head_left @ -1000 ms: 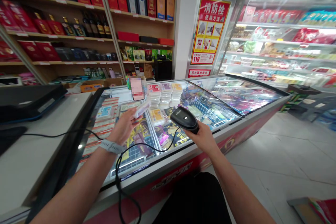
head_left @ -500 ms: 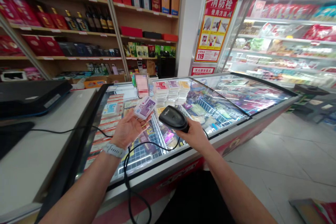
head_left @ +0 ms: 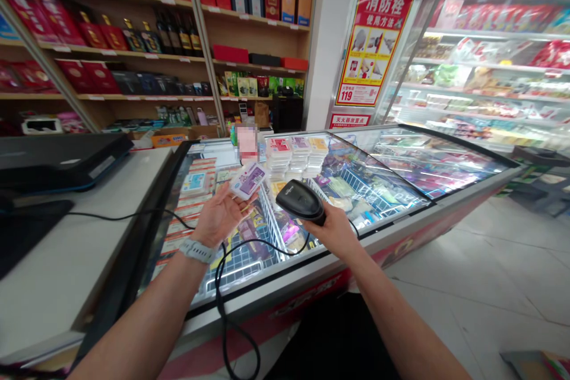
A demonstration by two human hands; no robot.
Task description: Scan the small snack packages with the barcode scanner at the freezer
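Note:
My left hand point(head_left: 224, 214), palm up with a pale watch at the wrist, holds a clear and white box with a purple label point(head_left: 249, 180). My right hand point(head_left: 333, 230) grips a black handheld scanner point(head_left: 301, 199), its head pointing left toward the box. A black cable point(head_left: 219, 285) hangs in loops below both hands. Behind them, stacks of similar boxes with red, purple and yellow labels point(head_left: 296, 154) stand on the freezer's glass top. A single box with a blue label point(head_left: 194, 183) lies to the left.
A chest freezer point(head_left: 401, 227) with wire baskets inside runs under my hands to the right. On the left is a counter point(head_left: 95, 249) bearing a black device point(head_left: 62, 160). Shelves point(head_left: 146, 53) of boxes and bottles stand behind, and an open chiller point(head_left: 485, 80) is at the right.
The whole view has shifted slightly, so the surroundings sit a little further right. Both hands keep their holds on the box and scanner, with almost no change between them.

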